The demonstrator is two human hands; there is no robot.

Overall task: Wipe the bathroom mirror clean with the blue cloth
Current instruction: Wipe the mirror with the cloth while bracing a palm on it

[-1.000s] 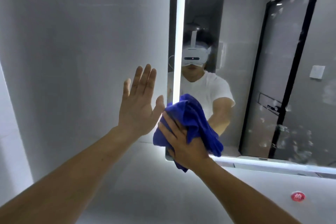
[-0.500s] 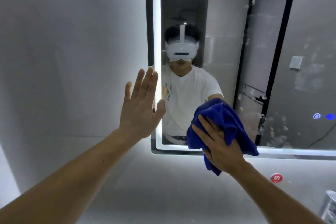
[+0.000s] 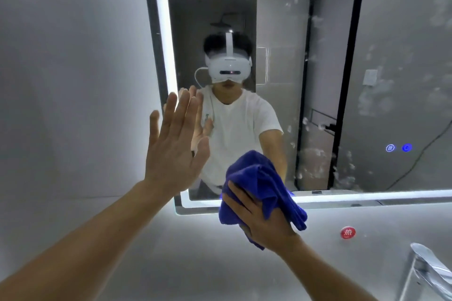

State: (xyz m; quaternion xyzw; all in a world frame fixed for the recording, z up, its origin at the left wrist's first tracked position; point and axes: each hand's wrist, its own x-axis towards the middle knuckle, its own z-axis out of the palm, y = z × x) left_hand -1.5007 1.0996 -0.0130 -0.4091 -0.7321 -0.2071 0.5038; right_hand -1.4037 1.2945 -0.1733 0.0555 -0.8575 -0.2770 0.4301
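Observation:
The bathroom mirror (image 3: 281, 32) has a lit border, and whitish smudges speckle its right part. My right hand (image 3: 265, 223) holds the bunched blue cloth (image 3: 259, 178) and presses it against the mirror's lower edge, near the bottom-left corner. Folds of cloth cover part of that hand, and its thumb is hidden. My left hand (image 3: 175, 149) is flat with straight fingers against the mirror's left edge, meeting its own reflection.
Grey wall tiles (image 3: 73, 80) lie left of and below the mirror. A chrome faucet (image 3: 430, 269) juts in at the bottom right. A round red sticker (image 3: 348, 232) sits on the wall below the mirror. Two lit blue touch buttons (image 3: 398, 148) glow on the glass.
My right hand slid the cloth rightward from the mirror's bottom-left corner along its lower edge, then slightly down. My left hand stayed flat at the left edge. The view shifted right.

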